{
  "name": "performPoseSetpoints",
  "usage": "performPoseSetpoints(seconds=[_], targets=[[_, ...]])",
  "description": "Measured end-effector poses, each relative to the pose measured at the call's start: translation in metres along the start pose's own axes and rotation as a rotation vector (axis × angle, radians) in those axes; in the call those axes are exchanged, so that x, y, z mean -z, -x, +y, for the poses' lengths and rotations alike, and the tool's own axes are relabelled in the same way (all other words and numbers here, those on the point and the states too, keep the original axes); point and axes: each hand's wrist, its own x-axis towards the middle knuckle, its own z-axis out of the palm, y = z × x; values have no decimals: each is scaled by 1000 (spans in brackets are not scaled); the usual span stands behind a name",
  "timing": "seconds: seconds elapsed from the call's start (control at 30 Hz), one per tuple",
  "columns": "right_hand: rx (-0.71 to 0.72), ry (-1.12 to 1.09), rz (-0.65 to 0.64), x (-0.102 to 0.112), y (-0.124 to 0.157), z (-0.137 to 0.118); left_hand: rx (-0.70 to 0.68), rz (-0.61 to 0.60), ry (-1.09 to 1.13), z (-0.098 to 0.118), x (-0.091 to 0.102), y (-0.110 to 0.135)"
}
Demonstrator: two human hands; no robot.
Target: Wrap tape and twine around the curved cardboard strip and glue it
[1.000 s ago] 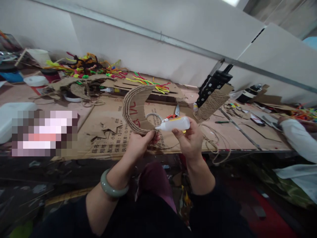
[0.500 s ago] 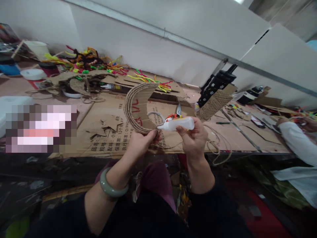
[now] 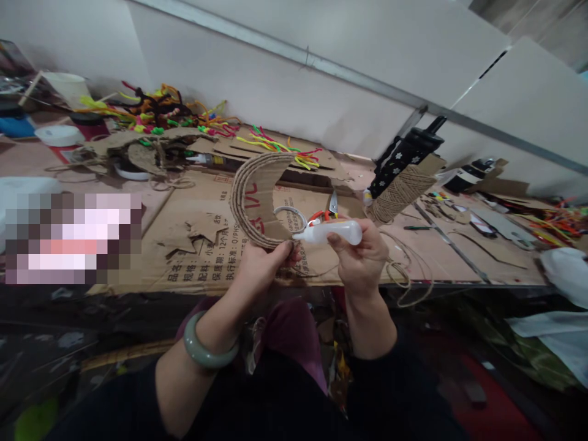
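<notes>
My left hand pinches the lower end of a crescent-shaped cardboard piece, its outer edge lined with rows of twine. In my right hand lies a translucent white squeeze bottle, tipped sideways with its nozzle at the crescent's lower tip. Behind the bottle are scissors with orange handles and a pale ring-shaped roll. A strand of twine loops over the table edge, right of my right hand.
Flattened printed cardboard covers the table under my hands. A twine spool leans beside a black flowered umbrella. Colourful pipe cleaners lie heaped at the back left, near lidded jars. Another person's white sleeve shows at the right.
The other person's arm at the right has drawn back from the table toward the edge of view. My hands, the crescent and the bottle stay almost where they were.
</notes>
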Motion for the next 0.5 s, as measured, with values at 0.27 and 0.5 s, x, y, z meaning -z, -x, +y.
performPoseSetpoints(seconds=[0.27,0.5], targets=[[-105,-49,-140,5,0,3,-1,-13,0,0,1,0],[-115,-157,-238,9,-1,-6,8,9,18,-1,1,-1]])
